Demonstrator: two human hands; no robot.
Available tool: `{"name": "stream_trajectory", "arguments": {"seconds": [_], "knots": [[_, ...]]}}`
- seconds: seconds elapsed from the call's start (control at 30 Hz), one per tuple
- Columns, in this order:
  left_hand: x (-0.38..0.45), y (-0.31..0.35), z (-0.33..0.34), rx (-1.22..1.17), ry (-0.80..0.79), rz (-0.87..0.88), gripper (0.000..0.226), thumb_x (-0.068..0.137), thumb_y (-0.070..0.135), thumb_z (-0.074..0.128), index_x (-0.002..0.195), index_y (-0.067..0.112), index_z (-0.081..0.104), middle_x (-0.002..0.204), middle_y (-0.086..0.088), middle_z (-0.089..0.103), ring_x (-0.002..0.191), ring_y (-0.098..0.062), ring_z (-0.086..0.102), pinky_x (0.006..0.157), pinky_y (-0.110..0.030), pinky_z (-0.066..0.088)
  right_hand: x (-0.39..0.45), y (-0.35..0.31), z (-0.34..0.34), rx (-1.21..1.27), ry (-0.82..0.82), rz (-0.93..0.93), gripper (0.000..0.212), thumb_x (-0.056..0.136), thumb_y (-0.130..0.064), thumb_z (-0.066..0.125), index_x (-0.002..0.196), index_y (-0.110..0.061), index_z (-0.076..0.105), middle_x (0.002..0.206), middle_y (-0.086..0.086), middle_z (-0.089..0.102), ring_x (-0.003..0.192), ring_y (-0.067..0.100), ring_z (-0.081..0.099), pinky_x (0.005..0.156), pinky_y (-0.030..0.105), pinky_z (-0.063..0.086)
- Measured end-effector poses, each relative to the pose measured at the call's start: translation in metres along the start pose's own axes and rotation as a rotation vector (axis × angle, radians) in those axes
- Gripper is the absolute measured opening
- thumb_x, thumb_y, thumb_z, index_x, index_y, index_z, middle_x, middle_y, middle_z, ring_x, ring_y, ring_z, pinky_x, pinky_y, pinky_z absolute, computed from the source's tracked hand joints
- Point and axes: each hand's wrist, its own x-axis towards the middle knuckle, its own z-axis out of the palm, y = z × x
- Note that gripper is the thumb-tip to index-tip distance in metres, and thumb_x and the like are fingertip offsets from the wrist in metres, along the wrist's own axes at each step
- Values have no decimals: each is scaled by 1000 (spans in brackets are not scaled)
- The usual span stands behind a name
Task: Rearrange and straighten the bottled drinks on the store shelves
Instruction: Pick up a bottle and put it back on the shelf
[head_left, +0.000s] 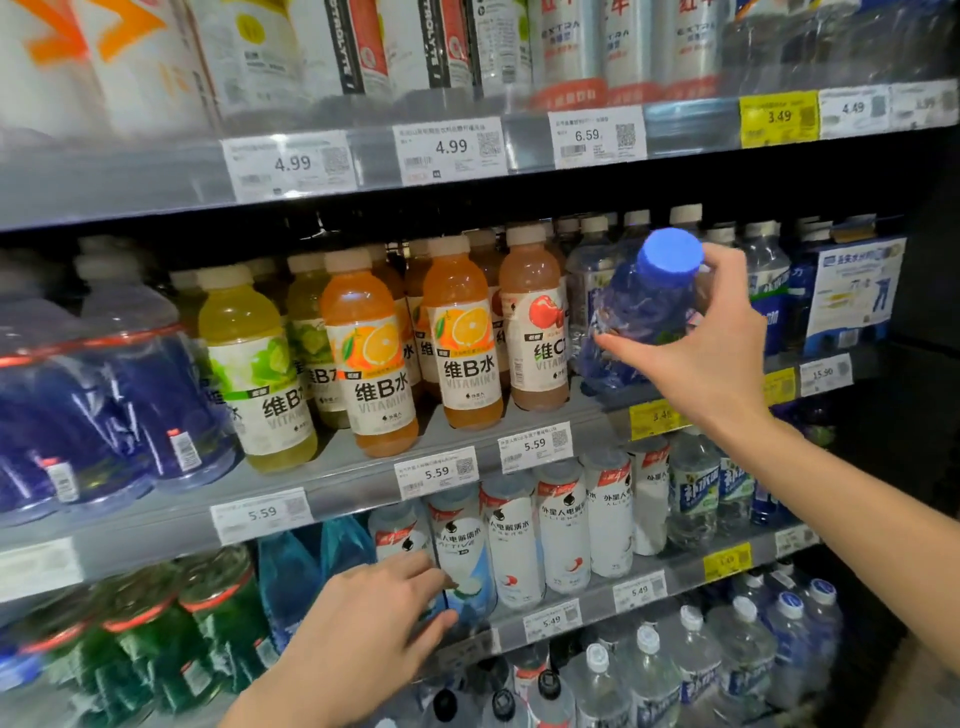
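Roughly mid-task, judging by the shelves; right hand (711, 338) is clamped around a blue-capped water bottle (644, 312), tilted with its cap toward the camera, held at the front of the middle shelf (467, 441) just right of the peach vitamin drink (535, 327); not yet set down; whether its base touches the shelf I cannot tell, hand and blur hide it.

Left hand (374, 618) is on the shelf below, fingers spread and resting against the front white electrolyte bottle (462, 551); no closed grip visible.

Looks done: the orange vitamin drinks (379, 358) and lime vitamin drink (254, 364) stand upright, labels forward, though the fronts step back unevenly from left to right.

Left: seat the blue-capped bottle upright in the water row (753, 260); square up the white electrolyte row; lower shelves of clear water bottles (696, 660) look loosely packed, probably need facing too.
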Motion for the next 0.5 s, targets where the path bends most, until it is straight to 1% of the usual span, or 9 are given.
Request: {"name": "stream_trajectory", "arguments": {"seconds": [0.07, 0.13, 0.17, 0.23, 0.27, 0.3, 0.37, 0.4, 0.5], "knots": [[-12, -5, -4, 10, 10, -7, 47, 96, 62, 26, 124, 36, 53, 118, 17, 54, 107, -7, 57, 81, -25, 47, -5, -17, -5, 49, 43, -34, 84, 64, -28, 94, 130, -13, 43, 121, -11, 56, 109, 2, 57, 85, 4, 45], [-25, -12, -9, 22, 24, -19, 42, 99, 59, 30, 123, 34, 53, 119, 14, 55, 109, -11, 57, 83, -28, 49, -8, -38, -9, 79, 52, -85, 84, 64, -33, 93, 130, -15, 44, 124, -10, 56, 111, 3, 59, 91, 11, 48], [-32, -15, -11, 33, 25, -32, 42, 99, 58, 31, 122, 32, 54, 118, 14, 55, 109, -12, 57, 84, -30, 50, -11, -50, -9, 98, 36, -99, 84, 63, -36, 92, 130, -16, 44, 123, -13, 57, 111, 0, 60, 92, 15, 49], [-47, -23, -14, 49, 29, -61, 41, 100, 57, 31, 120, 30, 54, 115, 12, 56, 108, -14, 57, 84, -32, 51, -19, -72, -7, 136, -25, -114, 87, 61, -36, 92, 130, -10, 45, 114, -25, 57, 105, -17, 57, 89, 10, 48], [-55, -27, -15, 55, 32, -73, 40, 100, 56, 32, 119, 30, 54, 114, 11, 56, 108, -14, 57, 84, -33, 51, -24, -82, -4, 145, -69, -120, 88, 59, -36, 91, 129, -8, 45, 111, -27, 56, 101, -21, 55, 87, 8, 47], [-63, -30, -16, 61, 33, -88, 39, 100, 56, 31, 118, 29, 54, 113, 10, 56, 108, -15, 57, 84, -34, 50, -31, -91, 0, 149, -114, -121, 90, 57, -39, 91, 128, -9, 46, 110, -25, 58, 100, -21, 56, 87, 10, 49], [-81, -37, -17, 73, 31, -115, 39, 100, 55, 31, 119, 29, 54, 114, 9, 55, 109, -15, 57, 84, -34, 50, -45, -109, 12, 165, -205, -119, 91, 52, -48, 89, 127, -16, 47, 112, -18, 62, 98, -13, 61, 86, 17, 54], [-90, -40, -17, 73, 29, -129, 41, 100, 55, 30, 121, 29, 54, 115, 10, 55, 110, -15, 56, 85, -35, 49, -53, -117, 18, 176, -247, -123, 91, 51, -51, 87, 125, -17, 48, 109, -21, 61, 96, -14, 61, 84, 12, 52], [-120, -52, -18, 58, 31, -194, 48, 96, 58, 25, 124, 31, 54, 117, 11, 55, 112, -13, 57, 88, -34, 49, -75, -140, 41, 223, -355, -147, 88, 50, -50, 85, 124, -17, 52, 107, -34, 55, 94, -28, 54, 78, -3, 42]]}}
